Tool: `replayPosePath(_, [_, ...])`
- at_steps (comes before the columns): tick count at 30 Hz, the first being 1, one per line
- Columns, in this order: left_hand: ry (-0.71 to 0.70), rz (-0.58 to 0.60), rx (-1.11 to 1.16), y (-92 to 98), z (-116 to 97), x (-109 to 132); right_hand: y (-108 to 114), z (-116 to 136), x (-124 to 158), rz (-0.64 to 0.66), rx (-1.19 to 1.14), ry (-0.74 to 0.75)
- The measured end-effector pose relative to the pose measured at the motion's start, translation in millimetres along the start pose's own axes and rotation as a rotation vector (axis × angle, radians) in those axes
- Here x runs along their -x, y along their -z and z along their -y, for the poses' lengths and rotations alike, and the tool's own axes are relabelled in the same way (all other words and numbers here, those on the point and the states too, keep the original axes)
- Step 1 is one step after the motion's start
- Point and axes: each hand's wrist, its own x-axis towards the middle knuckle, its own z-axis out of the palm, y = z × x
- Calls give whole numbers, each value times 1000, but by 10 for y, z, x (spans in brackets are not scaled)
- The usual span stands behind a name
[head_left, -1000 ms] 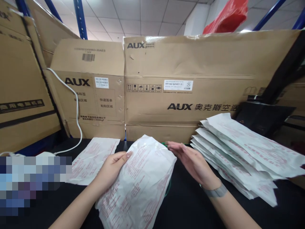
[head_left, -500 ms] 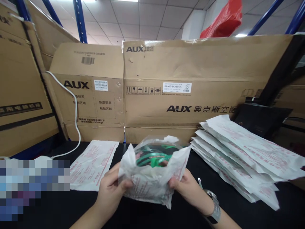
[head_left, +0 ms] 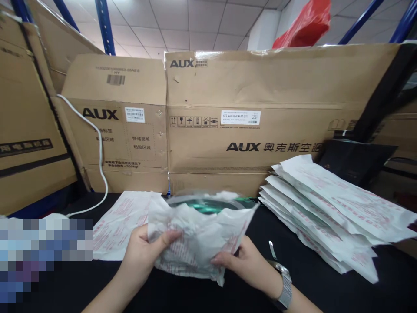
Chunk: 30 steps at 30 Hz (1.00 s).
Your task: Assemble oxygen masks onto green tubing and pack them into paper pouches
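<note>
- walling off the back, cardboard panels (head_left: 208,91) stand beyond a packet stack (head_left: 322,208), right, and flat packet (head_left: 117,224), left
- left hand (head_left: 138,250) and right hand (head_left: 246,267) grip a white packet (head_left: 198,241) between them, thumbs in front, other fingers mostly hidden from me
- green contents (head_left: 208,206) too blurred to name
- black tabletop (head_left: 304,271) shows between wristwatch (head_left: 286,288) and stack

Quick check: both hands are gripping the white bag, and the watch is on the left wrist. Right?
Not quite: the head view shows the watch on the right wrist, not the left. The rest holds: the left hand and right hand both grip the white bag.
</note>
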Motion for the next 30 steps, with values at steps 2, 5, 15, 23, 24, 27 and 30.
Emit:
replayPosePath(2, [37, -40, 158, 14, -41, -48, -20, 9, -9, 88, -39, -91])
replayPosePath(5, [113, -65, 309, 14, -106, -121, -11, -12, -44, 155, -112, -223])
replayPosePath(15, [405, 119, 275, 39, 0, -207, 55, -147, -136, 120, -354, -316])
replayPosePath(23, [251, 6, 350, 95, 29, -304, 116, -184, -170, 183, -377, -381])
replayPosePath(24, [247, 14, 368, 103, 16, -315, 122, -188, -174, 182, -364, -377])
replayPosePath(27, [233, 16, 408, 144, -15, -360, 109, -204, -180, 207, -317, -377])
replayPosePath(30, [200, -79, 398, 196, -24, -409, 65, -207, -177, 208, -280, -395])
